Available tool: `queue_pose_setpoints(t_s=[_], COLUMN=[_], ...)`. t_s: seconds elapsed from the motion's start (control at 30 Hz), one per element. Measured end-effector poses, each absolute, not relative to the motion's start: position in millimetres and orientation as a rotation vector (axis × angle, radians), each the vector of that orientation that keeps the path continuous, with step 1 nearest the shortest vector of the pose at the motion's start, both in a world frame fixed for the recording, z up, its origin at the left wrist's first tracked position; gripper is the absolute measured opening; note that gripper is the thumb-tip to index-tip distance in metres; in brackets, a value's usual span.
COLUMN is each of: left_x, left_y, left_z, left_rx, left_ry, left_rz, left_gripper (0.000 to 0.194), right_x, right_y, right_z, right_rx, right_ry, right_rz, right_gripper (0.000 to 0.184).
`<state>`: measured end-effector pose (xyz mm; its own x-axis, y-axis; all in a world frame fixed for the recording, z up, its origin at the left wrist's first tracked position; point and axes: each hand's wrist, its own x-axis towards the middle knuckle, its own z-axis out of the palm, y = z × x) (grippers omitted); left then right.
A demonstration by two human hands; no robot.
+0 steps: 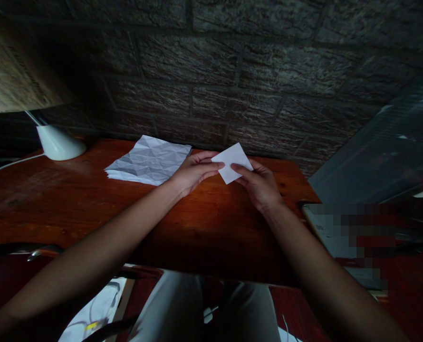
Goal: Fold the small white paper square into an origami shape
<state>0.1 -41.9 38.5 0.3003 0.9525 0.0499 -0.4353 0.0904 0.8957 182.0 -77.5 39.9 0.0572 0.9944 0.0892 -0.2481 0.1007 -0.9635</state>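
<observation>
A small white square of paper (233,160), perhaps folded, is held tilted above the wooden table, one corner pointing up. My left hand (196,172) pinches its left corner, thumb on the near face and fingers behind. On the opposite side my right hand (259,183) grips the right edge, its thumb also lying across the face. Just left of my left hand lies a stack of creased paper sheets (149,159), the top one covered in a grid of fold lines.
The wooden table (69,199) runs against a dark stone-block wall (197,61). A lamp with a white base (60,142) and a cord stands at the left. To the right is a grey translucent panel (368,142). My legs (172,308) are below the table's near edge.
</observation>
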Motion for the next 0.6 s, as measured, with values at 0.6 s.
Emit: queue_pose_setpoints(t_s=[0.6], left_x=[-2.7], left_y=[-37.0], left_z=[37.1], left_rx=[0.922], left_ry=[0.709], left_rz=[1.212], left_gripper=[0.024], right_x=[186.1], right_y=[-74.7], right_z=[41.8], right_rx=[-1.032], right_ry=[-1.03], right_rz=[1.216], right_gripper=[0.042])
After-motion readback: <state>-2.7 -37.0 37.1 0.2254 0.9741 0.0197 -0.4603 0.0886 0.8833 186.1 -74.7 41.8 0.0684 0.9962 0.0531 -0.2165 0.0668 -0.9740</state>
